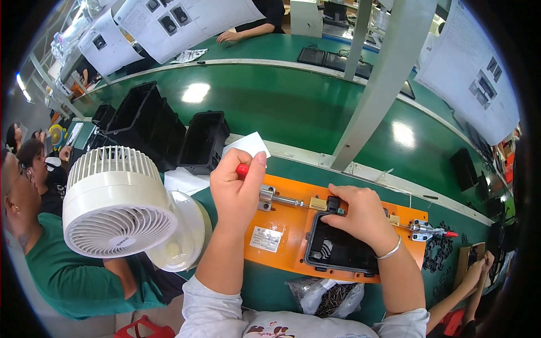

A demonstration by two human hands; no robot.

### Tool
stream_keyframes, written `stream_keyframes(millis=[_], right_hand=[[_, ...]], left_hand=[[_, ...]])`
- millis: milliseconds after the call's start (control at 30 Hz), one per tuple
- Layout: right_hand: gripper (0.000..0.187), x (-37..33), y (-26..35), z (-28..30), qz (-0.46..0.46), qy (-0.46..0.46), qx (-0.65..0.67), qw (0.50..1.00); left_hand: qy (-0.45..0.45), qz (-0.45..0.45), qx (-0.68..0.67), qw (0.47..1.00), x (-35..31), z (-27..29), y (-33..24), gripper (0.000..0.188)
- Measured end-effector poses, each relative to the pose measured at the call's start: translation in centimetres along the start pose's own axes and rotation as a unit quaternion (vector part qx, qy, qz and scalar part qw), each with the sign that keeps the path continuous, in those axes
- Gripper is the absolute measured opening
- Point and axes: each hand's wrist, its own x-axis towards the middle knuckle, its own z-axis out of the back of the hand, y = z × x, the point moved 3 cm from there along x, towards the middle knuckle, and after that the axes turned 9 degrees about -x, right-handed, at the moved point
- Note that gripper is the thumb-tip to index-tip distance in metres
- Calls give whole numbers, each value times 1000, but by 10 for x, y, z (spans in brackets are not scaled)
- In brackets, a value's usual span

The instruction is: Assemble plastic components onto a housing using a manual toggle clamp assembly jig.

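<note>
My left hand (239, 183) is wrapped round the red handle (242, 170) of a metal toggle clamp (270, 197) on the left end of an orange fixture plate (293, 239). The clamp's rod points right at a brass block (318, 203). In the fixture lies a black plastic case (344, 250), its open side up. My right hand (363, 217) reaches over the case's upper edge, thumb and forefinger closed about a small black plastic part (336, 205) beside the brass block. A second toggle clamp (422, 230) with a red handle sits at the plate's right end.
A white fan (121, 208) stands left, before black bins (205, 141). A bag of screws (329, 296) lies near me; loose black parts (437, 253) lie right. A grey post (383, 84) rises behind the fixture. Other people sit at both sides, one person's hands (476, 270) at a box.
</note>
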Motion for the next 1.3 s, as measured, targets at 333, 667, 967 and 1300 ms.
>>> stream_keyframes(millis=[333, 667, 967, 1300], right_hand=[[57, -1, 0, -1, 8, 0, 5, 1000], [41, -5, 5, -2, -5, -56, 42, 998], [29, -6, 6, -2, -2, -81, 18, 997], [28, -7, 6, -5, -12, -78, 15, 997]], left_hand=[[-15, 10, -6, 1000, 0, -1, 1, 27], [2, -36, 43, 998, -2, -5, 3, 27], [-1, -30, 53, 998, -5, -14, 3, 28], [28, -58, 107, 992, -9, -20, 5, 30]])
